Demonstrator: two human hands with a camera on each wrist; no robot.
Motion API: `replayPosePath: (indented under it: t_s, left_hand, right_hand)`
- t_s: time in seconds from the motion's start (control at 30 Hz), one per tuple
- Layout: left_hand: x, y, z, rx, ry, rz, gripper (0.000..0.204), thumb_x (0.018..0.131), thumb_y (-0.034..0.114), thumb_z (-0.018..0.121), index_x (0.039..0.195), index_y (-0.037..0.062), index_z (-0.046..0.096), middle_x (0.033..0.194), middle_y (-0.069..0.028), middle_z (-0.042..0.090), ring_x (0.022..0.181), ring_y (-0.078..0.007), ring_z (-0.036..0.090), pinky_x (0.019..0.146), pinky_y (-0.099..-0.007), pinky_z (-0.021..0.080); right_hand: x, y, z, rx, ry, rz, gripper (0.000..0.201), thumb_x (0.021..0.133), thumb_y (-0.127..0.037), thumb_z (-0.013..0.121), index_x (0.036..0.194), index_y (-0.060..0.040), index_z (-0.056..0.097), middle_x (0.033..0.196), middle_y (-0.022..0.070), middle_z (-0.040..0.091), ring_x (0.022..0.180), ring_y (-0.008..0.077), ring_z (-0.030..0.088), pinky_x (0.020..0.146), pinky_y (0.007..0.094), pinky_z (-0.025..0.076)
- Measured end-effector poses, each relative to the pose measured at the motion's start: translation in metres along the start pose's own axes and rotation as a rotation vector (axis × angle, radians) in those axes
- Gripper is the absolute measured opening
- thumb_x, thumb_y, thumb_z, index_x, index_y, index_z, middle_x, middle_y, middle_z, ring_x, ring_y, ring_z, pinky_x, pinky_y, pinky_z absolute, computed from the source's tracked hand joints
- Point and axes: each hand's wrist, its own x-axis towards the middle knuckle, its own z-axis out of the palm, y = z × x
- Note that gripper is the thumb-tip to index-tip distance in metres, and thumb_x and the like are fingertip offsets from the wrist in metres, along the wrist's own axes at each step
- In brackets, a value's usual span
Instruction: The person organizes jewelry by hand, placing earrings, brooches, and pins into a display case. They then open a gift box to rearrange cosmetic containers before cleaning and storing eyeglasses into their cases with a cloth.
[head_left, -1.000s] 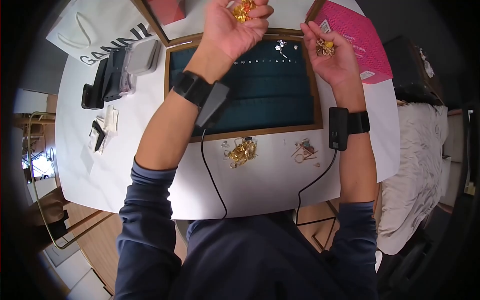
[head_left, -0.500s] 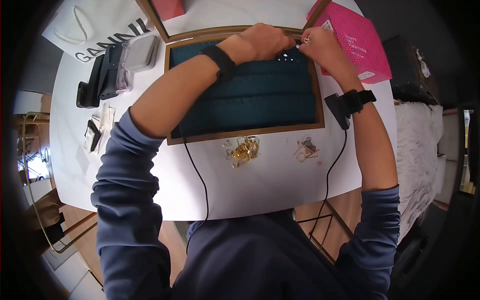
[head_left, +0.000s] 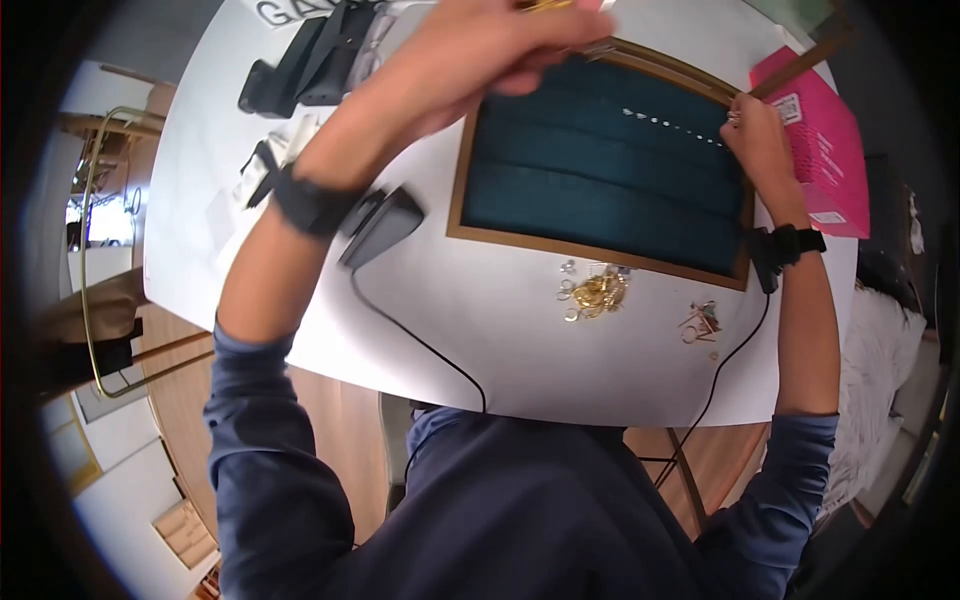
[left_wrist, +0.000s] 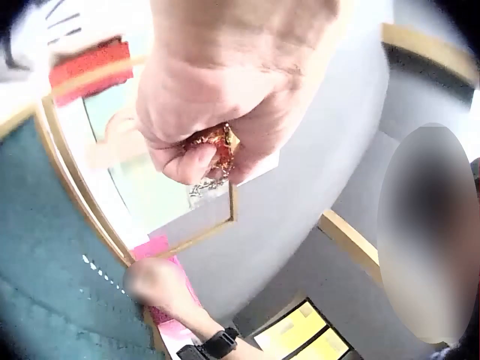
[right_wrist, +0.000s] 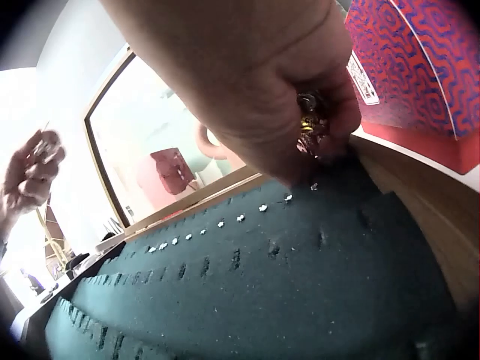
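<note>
A wooden-framed jewellery box (head_left: 600, 262) with a dark teal padded lining (head_left: 590, 190) stands open on the table. A row of small silvery stud earrings (head_left: 668, 124) runs along its far slot. My left hand (head_left: 500, 50) is raised over the box's far left part, gripping gold-toned jewellery (left_wrist: 225, 146) in curled fingers, with a silvery sparkling piece (left_wrist: 208, 186) hanging at the fingertips. At the box's far right corner, my right hand (head_left: 762, 145) has its fingertips down at the end of the stud row. Its curled fingers hold a bunch of gold-toned jewellery (right_wrist: 309, 124); the fingertips are partly hidden.
In front of the box lie a gold jewellery pile (head_left: 598, 293) and a smaller rose-gold-toned pile (head_left: 702, 322). A pink box (head_left: 825, 150) stands beside the right hand. The lid's wooden frame (head_left: 815, 62) rises behind. Black cases (head_left: 325, 55) sit at the far left.
My left hand opened palm up with jewellery, met the right hand at the box's far right corner, then moved left and up. My right hand turned palm down onto the lining. The head view has shifted.
</note>
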Motion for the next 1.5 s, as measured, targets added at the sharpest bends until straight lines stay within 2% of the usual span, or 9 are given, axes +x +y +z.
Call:
replayPosePath:
  t_s: [0.17, 0.27, 0.5, 0.63, 0.77, 0.97, 1.2, 1.4, 1.5]
  left_hand:
    - [-0.144, -0.025, -0.008, 0.168, 0.118, -0.307, 0.002, 0.097, 0.010, 0.068, 0.095, 0.0085, 0.068, 0.087, 0.0053, 0.065, 0.082, -0.0012, 0.059, 0.066, -0.0170, 0.042]
    - [-0.196, -0.044, 0.019, 0.315, 0.017, -0.526, 0.006, 0.094, 0.005, 0.070, 0.093, 0.0009, 0.065, 0.080, 0.0030, 0.060, 0.071, -0.0048, 0.049, 0.064, -0.0235, 0.043]
    - [-0.205, -0.079, 0.054, 0.807, 0.376, -0.186, 0.012, 0.091, 0.012, 0.073, 0.094, 0.0023, 0.066, 0.089, -0.0098, 0.063, 0.067, -0.0252, 0.064, 0.064, -0.0345, 0.051]
    - [-0.201, -0.088, 0.049, 0.878, 0.410, -0.150, 0.021, 0.091, 0.019, 0.075, 0.105, 0.0047, 0.066, 0.108, -0.0107, 0.063, 0.077, -0.0301, 0.067, 0.067, -0.0373, 0.053]
    - [-0.199, -0.086, 0.048, 0.928, 0.366, -0.087, 0.042, 0.095, 0.032, 0.072, 0.126, 0.0056, 0.063, 0.131, -0.0140, 0.057, 0.108, -0.0343, 0.062, 0.085, -0.0407, 0.053]
    - [-0.231, -0.088, 0.034, 1.065, 0.128, -0.052, 0.093, 0.093, 0.064, 0.059, 0.159, 0.0049, 0.031, 0.162, -0.0208, 0.033, 0.150, -0.0427, 0.030, 0.123, -0.0560, 0.019]
    - [-0.222, -0.099, 0.014, 1.059, 0.010, -0.003, 0.112, 0.084, 0.068, 0.067, 0.161, 0.0011, 0.022, 0.167, -0.0232, 0.022, 0.154, -0.0427, 0.023, 0.124, -0.0569, 0.017]
    - [-0.245, -0.078, 0.003, 0.906, -0.067, -0.050, 0.140, 0.060, 0.054, 0.093, 0.163, 0.0024, 0.014, 0.169, -0.0244, 0.018, 0.157, -0.0426, 0.015, 0.126, -0.0546, 0.013]
    - [-0.236, -0.083, 0.011, 0.933, -0.076, -0.051, 0.133, 0.066, 0.055, 0.089, 0.163, 0.0014, 0.015, 0.168, -0.0249, 0.019, 0.157, -0.0420, 0.017, 0.126, -0.0543, 0.015]
  right_hand:
    - [-0.002, -0.051, -0.047, 0.143, -0.002, 0.142, 0.013, 0.081, -0.008, 0.068, 0.090, 0.0004, 0.065, 0.077, 0.0241, 0.066, 0.073, 0.0418, 0.067, 0.066, 0.0470, 0.054]
    - [-0.059, -0.172, -0.101, 0.603, -0.158, 0.088, 0.008, 0.079, -0.005, 0.068, 0.086, -0.0027, 0.065, 0.076, 0.0193, 0.064, 0.068, 0.0357, 0.064, 0.065, 0.0409, 0.052]
    - [-0.146, -0.319, -0.034, 0.619, -0.158, -0.238, 0.008, 0.081, -0.002, 0.065, 0.087, -0.0046, 0.060, 0.088, 0.0085, 0.056, 0.084, 0.0268, 0.066, 0.060, 0.0416, 0.057]
    - [-0.143, -0.328, -0.011, 0.549, 0.073, -0.275, 0.010, 0.080, -0.004, 0.067, 0.085, -0.0061, 0.059, 0.090, 0.0044, 0.052, 0.085, 0.0219, 0.062, 0.058, 0.0379, 0.056]
    - [-0.140, -0.320, -0.006, 0.591, 0.121, -0.342, 0.013, 0.079, -0.004, 0.067, 0.091, -0.0049, 0.063, 0.095, 0.0057, 0.056, 0.092, 0.0239, 0.060, 0.077, 0.0386, 0.052]
    - [-0.140, -0.318, -0.023, 0.608, -0.024, -0.413, 0.026, 0.080, -0.008, 0.068, 0.105, -0.0025, 0.062, 0.110, 0.0110, 0.057, 0.109, 0.0274, 0.056, 0.093, 0.0412, 0.047]
    - [-0.142, -0.313, -0.024, 0.663, 0.022, -0.515, 0.046, 0.082, -0.006, 0.067, 0.127, 0.0014, 0.061, 0.137, 0.0165, 0.056, 0.131, 0.0320, 0.052, 0.112, 0.0483, 0.042]
    - [-0.201, -0.274, -0.067, 0.644, -0.193, -0.588, 0.049, 0.079, -0.006, 0.064, 0.127, 0.0012, 0.064, 0.140, 0.0178, 0.057, 0.132, 0.0337, 0.053, 0.114, 0.0500, 0.042]
    - [-0.199, -0.270, -0.065, 0.591, -0.303, -0.609, 0.052, 0.079, -0.010, 0.065, 0.130, 0.0005, 0.063, 0.145, 0.0178, 0.055, 0.137, 0.0334, 0.050, 0.118, 0.0498, 0.037]
